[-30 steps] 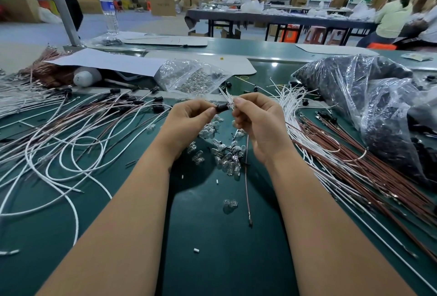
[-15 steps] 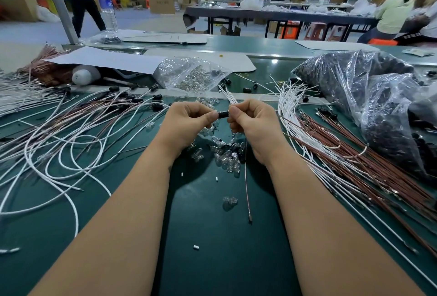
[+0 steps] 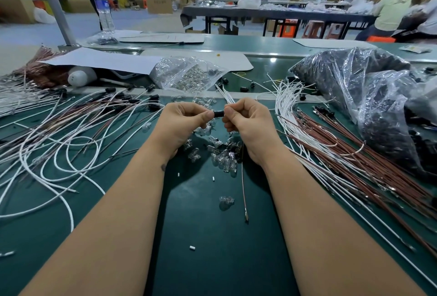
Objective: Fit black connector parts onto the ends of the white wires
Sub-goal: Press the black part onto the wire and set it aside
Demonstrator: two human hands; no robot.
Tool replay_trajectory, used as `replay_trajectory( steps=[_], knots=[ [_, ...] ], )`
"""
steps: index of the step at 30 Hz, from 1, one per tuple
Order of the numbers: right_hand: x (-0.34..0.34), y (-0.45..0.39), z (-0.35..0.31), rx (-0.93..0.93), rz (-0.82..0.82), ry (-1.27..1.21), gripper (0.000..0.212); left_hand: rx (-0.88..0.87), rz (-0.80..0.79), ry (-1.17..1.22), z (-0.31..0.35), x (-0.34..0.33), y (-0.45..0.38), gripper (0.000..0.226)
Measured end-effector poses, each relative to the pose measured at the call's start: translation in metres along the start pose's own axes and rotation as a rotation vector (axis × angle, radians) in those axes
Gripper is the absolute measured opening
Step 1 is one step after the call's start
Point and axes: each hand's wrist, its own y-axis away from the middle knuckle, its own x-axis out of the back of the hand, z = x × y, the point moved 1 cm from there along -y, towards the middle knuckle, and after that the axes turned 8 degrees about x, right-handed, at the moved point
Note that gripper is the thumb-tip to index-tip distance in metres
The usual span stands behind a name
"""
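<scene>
Lowered since a second ago, our left hand (image 3: 182,120) and right hand (image 3: 246,122) pinch a black connector (image 3: 218,114) above mid-worktop (image 3: 212,260), white wires (image 3: 225,93) fanning behind; seating one wire end comes next, we judge.

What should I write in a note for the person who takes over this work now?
Left hand and right hand both pinch one black connector over the table. White wire ends stick up behind the right hand; whether one is seated in the connector cannot be seen.
Done: wires with connectors lie on the left.
Left: bare wire bundle on the right; bag of black parts beyond it.
</scene>
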Motion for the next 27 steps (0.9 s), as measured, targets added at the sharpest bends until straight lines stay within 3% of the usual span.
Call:
replay_trajectory(
  steps=[6,8,12,15,18,27],
  knots=[
    [-0.003,-0.001,-0.006,0.047,0.093,0.055,0.015,-0.033,0.1,-0.048,-0.001,-0.001,-0.001,0.011],
    [-0.001,-0.001,-0.008,0.054,0.083,0.221,0.011,-0.045,0.175,-0.056,-0.001,-0.002,-0.002,0.012],
    [0.002,-0.003,-0.017,0.128,-0.137,0.745,0.029,-0.039,0.246,-0.049,-0.003,0.001,-0.004,0.012],
    [-0.003,0.0,-0.025,-0.005,-0.403,0.762,0.035,-0.036,0.268,-0.048,-0.002,0.0,-0.005,0.016],
    [-0.005,0.003,-0.023,-0.01,-0.564,0.796,0.024,-0.007,0.286,-0.045,-0.002,-0.001,-0.005,0.021],
    [-0.006,0.002,-0.014,0.194,-0.473,0.713,0.02,-0.002,0.257,-0.079,-0.002,-0.001,-0.005,0.014]
  ],
)
